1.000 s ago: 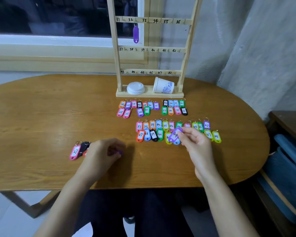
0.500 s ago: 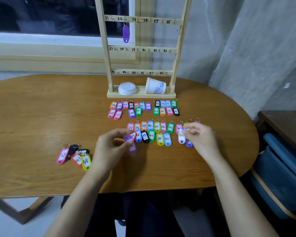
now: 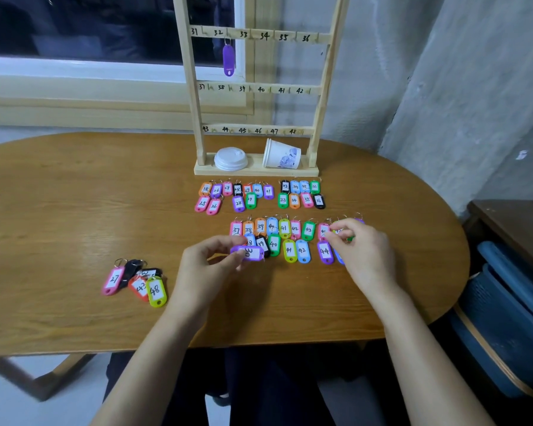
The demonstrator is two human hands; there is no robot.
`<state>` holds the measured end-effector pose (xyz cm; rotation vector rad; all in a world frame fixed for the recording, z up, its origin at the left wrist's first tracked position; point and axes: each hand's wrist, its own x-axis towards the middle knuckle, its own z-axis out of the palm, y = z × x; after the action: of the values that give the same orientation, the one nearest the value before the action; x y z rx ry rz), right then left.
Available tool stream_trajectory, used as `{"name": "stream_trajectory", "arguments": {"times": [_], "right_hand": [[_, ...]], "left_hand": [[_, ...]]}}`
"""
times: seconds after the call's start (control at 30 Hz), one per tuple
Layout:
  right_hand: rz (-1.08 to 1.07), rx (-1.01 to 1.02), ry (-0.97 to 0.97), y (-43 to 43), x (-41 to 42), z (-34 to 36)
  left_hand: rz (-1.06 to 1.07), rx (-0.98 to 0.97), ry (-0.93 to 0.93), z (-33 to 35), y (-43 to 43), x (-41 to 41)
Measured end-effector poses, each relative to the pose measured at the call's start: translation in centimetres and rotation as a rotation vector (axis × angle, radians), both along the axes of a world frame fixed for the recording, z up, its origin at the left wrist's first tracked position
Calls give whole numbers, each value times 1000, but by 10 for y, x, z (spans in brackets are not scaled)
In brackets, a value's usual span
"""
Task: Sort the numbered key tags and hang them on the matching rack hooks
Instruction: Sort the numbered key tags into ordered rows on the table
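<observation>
Left hand [image 3: 206,269]: held just above the counter [image 3: 74,210], near its front edge, in front of the left end of the lower rows.
Left fingers [image 3: 237,241]: clamped on a purple tag [image 3: 247,253], pinched between thumb and fingertips.
Purple tag: held lengthwise, left to right, with its white label up; the number is too blurred to be read. It overlaps tags 38 and 39 in view.
Right hand [image 3: 363,250]: placed over the right end of the lower rows.
Right fingers [image 3: 331,236]: drawn together on a yellow-green tag [image 3: 339,232] in the row; its number cannot be read.
Lower rows [image 3: 283,238]: tags from 37 to 44 are laid out in two lines at mid-counter.
Upper rows [image 3: 259,195]: tags 25 to 36 are laid in two groups in front of the rack.
Loose pile [image 3: 136,281]: pink 27, yellow-green 48, an orange and black tags are heaped at the left, well apart from the rows.
Rack [image 3: 259,87]: stood at the back of the counter, its rails numbered 31 to 48.
Hung tag [image 3: 228,59]: one purple tag is hung on the top rail between 32 and 33.
Rack base: a paper cup [image 3: 282,157] is laid on its side beside a white lid [image 3: 230,158].
</observation>
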<state>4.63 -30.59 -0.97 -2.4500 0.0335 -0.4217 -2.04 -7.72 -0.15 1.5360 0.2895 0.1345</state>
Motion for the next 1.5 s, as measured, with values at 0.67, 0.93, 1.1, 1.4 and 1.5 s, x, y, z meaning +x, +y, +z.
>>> {"name": "stream_trajectory", "arguments": {"times": [0.67,0.93,1.1,1.4,1.5], "right_hand": [[385,640,118,76,-47,2],[354,735,135,91,-43,10],[353,734,143,97,-39,10],[363,712,171,106,-38,5],[345,705,173,103,-35,3]], "left_hand": [[-93,-64,16,-4,1,-8],[-43,255,-67,2,31,-10],[69,592,-113,4,84,-20],[132,1002,68,-11,98,-38],[103,973,30,-15,95,-33]]}}
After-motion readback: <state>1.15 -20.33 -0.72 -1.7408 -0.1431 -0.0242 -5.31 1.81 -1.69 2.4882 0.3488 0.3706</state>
